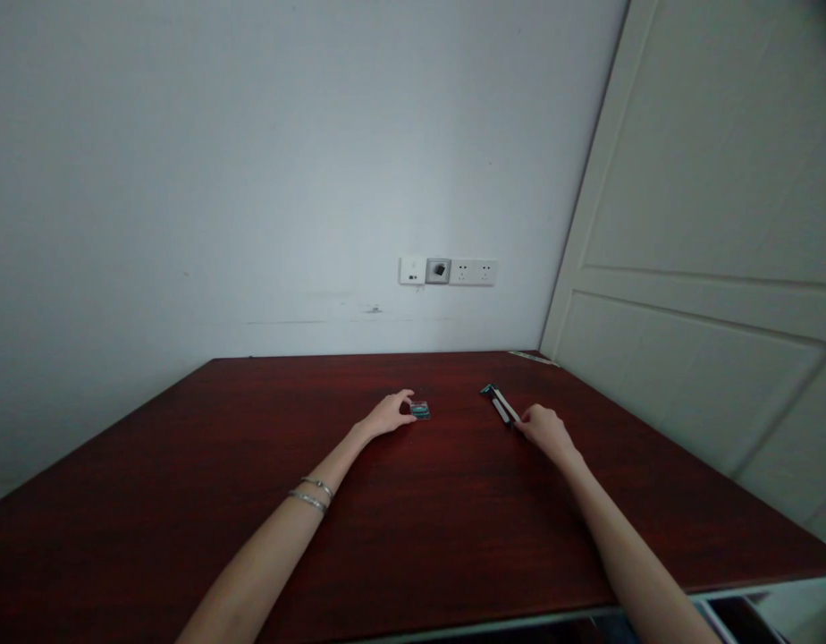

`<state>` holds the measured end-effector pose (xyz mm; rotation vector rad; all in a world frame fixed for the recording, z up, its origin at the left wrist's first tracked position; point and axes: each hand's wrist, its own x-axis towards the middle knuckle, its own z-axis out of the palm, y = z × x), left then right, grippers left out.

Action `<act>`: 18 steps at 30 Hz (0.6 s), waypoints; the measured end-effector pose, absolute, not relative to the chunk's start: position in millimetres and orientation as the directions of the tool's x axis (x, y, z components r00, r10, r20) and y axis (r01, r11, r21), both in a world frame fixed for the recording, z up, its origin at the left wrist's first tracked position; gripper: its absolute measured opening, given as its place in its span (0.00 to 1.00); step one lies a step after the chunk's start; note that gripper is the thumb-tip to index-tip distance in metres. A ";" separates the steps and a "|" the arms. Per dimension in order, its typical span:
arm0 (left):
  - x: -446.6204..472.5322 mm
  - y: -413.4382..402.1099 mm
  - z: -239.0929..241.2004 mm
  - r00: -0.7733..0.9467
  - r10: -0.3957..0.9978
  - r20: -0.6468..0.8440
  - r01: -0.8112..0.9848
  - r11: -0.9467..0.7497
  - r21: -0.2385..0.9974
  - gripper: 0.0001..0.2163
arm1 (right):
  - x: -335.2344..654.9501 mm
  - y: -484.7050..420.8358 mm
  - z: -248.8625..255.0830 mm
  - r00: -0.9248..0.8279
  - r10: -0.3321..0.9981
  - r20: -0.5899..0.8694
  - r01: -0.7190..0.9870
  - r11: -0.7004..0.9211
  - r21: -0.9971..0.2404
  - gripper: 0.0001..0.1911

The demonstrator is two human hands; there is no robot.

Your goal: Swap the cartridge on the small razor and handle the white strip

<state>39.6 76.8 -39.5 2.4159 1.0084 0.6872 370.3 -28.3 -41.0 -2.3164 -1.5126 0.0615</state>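
Observation:
My left hand (388, 413) is at a small clear box (420, 410) with teal in it, lying on the dark red table (413, 519). Its thumb and forefinger are spread on either side of the box's left end; the thumb tip is at the lower corner, and a gap shows by the forefinger. Farther right, my right hand (545, 429) pinches the near end of a slim black and whitish tool with a teal tip (505, 404). It looks like an opened stapler, its two long arms parted, tip pointing away from me. My right fingertips partly cover its near end.
A white wall with a row of sockets (473, 272) rises behind the table. On the right stands a pale panelled door (708, 224) along the table's edge. A thin pale strip (534, 359) lies at the far right corner. Below the front edge, objects show at lower right.

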 end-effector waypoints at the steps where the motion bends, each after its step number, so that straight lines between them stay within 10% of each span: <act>1: 39.4 75.7 -38.9 0.609 0.742 0.280 0.524 -0.641 0.561 0.26 | 370.0 -29.0 -41.3 0.421 0.892 0.166 0.875 -0.350 -0.334 0.12; 12: 39.7 64.2 -30.1 0.577 0.754 0.313 0.488 -0.626 0.608 0.23 | 360.5 -53.4 -12.8 0.511 0.841 0.179 0.841 -0.446 -0.305 0.15; 18: 45.8 56.8 -24.8 0.590 0.703 0.398 0.433 -0.691 0.579 0.23 | 308.1 -51.9 -3.1 0.151 0.919 0.363 0.975 -0.079 -0.207 0.16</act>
